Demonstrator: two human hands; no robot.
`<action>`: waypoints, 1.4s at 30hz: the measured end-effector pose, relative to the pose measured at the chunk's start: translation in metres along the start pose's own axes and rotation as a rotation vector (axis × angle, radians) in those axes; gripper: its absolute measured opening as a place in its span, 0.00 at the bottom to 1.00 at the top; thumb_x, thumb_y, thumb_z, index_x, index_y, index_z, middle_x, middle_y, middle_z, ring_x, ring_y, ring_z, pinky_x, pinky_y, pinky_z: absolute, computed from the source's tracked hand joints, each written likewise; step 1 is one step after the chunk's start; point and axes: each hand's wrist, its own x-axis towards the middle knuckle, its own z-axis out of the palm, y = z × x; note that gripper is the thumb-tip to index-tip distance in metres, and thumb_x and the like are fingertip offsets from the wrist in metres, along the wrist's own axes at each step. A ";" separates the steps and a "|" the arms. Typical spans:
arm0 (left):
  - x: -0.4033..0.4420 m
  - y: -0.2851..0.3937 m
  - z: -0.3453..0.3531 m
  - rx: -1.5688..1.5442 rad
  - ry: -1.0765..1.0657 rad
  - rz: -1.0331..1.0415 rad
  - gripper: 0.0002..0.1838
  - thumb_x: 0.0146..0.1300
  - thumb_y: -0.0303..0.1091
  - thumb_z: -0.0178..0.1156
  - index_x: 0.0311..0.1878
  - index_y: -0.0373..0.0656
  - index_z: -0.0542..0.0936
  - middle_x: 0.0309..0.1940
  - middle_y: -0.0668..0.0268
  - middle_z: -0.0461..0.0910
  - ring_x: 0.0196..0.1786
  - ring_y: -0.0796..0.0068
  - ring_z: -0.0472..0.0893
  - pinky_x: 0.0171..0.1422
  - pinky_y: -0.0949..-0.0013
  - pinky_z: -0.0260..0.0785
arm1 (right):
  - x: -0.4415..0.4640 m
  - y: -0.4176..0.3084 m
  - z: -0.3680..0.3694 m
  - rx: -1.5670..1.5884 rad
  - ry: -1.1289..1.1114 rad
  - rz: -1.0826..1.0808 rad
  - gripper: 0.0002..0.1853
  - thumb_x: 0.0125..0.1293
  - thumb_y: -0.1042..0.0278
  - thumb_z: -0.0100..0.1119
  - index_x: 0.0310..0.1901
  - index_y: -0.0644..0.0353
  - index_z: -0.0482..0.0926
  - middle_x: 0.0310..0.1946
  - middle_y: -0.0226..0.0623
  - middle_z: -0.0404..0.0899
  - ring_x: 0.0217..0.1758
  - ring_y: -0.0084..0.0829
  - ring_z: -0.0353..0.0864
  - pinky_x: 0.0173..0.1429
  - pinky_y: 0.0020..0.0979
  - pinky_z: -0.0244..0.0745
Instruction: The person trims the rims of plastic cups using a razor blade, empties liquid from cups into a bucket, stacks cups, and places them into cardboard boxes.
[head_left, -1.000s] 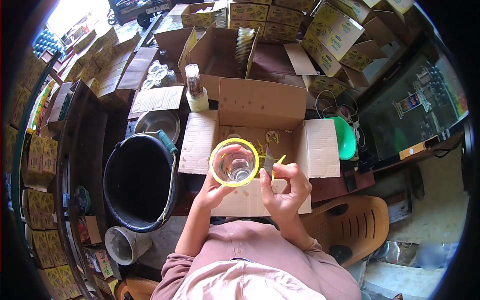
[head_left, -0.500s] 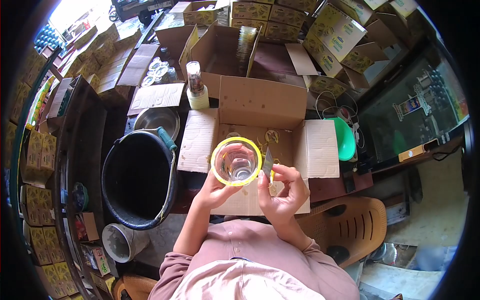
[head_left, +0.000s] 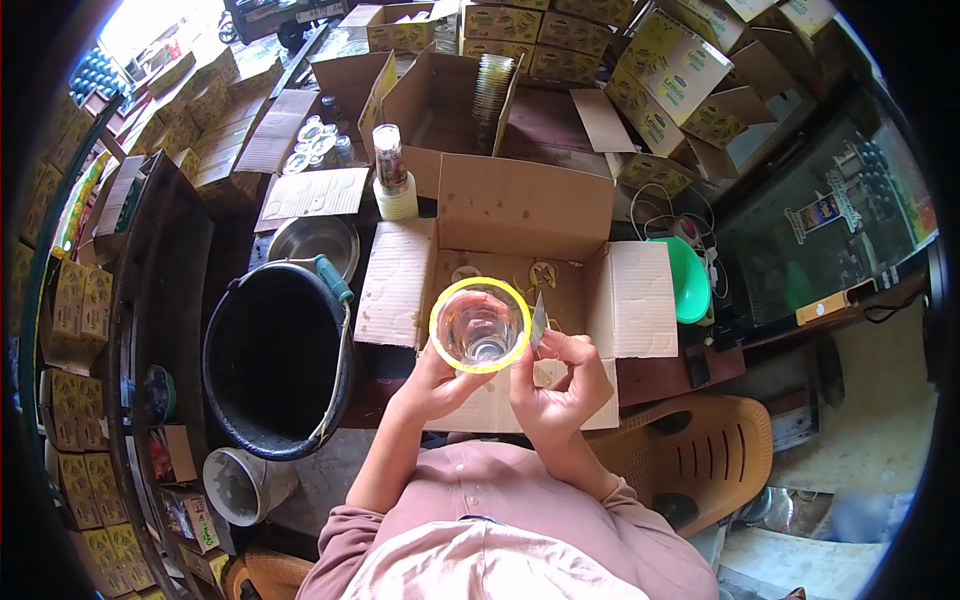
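Note:
My left hand [head_left: 437, 388] is wrapped round a clear plastic cup [head_left: 449, 346] from below, its open mouth tipped up towards me. A bright yellow band runs round the cup's rim. Between the thumb and fingers of my right hand [head_left: 563, 396] is a thin flat grey blade [head_left: 539, 318], held upright close to the right side of the rim. Whether the blade touches the rim I cannot tell. Both hands are over the front of an open cardboard box [head_left: 526, 212]. Yellow ring-like scraps [head_left: 543, 273] lie inside that box.
Left of the box stands a black bucket [head_left: 212, 350] with a metal basin [head_left: 350, 240] behind it. Stacked cups [head_left: 392, 170] rise at the box's back left corner. A green bowl [head_left: 688, 280] sits to the right, near a brown plastic chair [head_left: 725, 440].
The cup has shifted slightly right and down in my left hand. My right hand has moved a little left, and the blade is still by the rim.

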 end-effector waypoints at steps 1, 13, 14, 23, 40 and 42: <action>-0.001 -0.001 0.000 0.022 -0.003 -0.005 0.34 0.49 0.22 0.62 0.60 0.40 0.58 0.52 0.60 0.67 0.56 0.70 0.68 0.61 0.68 0.60 | 0.000 0.001 0.001 -0.006 0.011 -0.012 0.14 0.44 0.81 0.65 0.35 0.64 0.73 0.23 0.34 0.74 0.23 0.21 0.75 0.27 0.18 0.68; -0.001 0.000 -0.006 0.001 -0.013 -0.012 0.36 0.46 0.23 0.65 0.59 0.39 0.59 0.51 0.61 0.67 0.54 0.71 0.69 0.59 0.68 0.62 | 0.009 0.009 -0.003 0.139 -0.061 0.124 0.13 0.44 0.82 0.65 0.33 0.64 0.74 0.23 0.32 0.74 0.25 0.20 0.74 0.29 0.18 0.69; 0.000 0.000 -0.005 0.013 -0.010 0.012 0.36 0.45 0.24 0.65 0.58 0.40 0.59 0.50 0.62 0.67 0.54 0.71 0.69 0.59 0.68 0.62 | 0.009 0.008 -0.004 0.143 -0.060 0.124 0.12 0.44 0.83 0.64 0.33 0.64 0.75 0.23 0.33 0.75 0.24 0.22 0.76 0.29 0.19 0.70; 0.003 0.003 -0.003 0.094 -0.014 -0.006 0.35 0.43 0.24 0.68 0.56 0.40 0.61 0.48 0.62 0.69 0.52 0.72 0.70 0.57 0.71 0.63 | 0.004 0.006 -0.005 0.108 -0.068 0.083 0.12 0.44 0.84 0.63 0.33 0.64 0.76 0.22 0.37 0.76 0.23 0.26 0.78 0.29 0.22 0.72; 0.004 0.009 -0.010 0.035 -0.048 -0.019 0.35 0.44 0.25 0.67 0.56 0.39 0.61 0.48 0.62 0.68 0.52 0.71 0.71 0.57 0.69 0.63 | 0.005 0.006 -0.009 0.159 -0.095 0.086 0.10 0.45 0.83 0.63 0.32 0.64 0.76 0.20 0.36 0.75 0.21 0.24 0.77 0.27 0.22 0.70; 0.004 0.008 -0.008 -0.076 -0.032 -0.059 0.34 0.46 0.26 0.66 0.57 0.39 0.61 0.49 0.61 0.67 0.52 0.71 0.70 0.57 0.68 0.63 | 0.005 0.004 -0.008 0.168 -0.078 0.106 0.10 0.45 0.83 0.63 0.31 0.64 0.76 0.20 0.36 0.75 0.21 0.24 0.77 0.26 0.22 0.70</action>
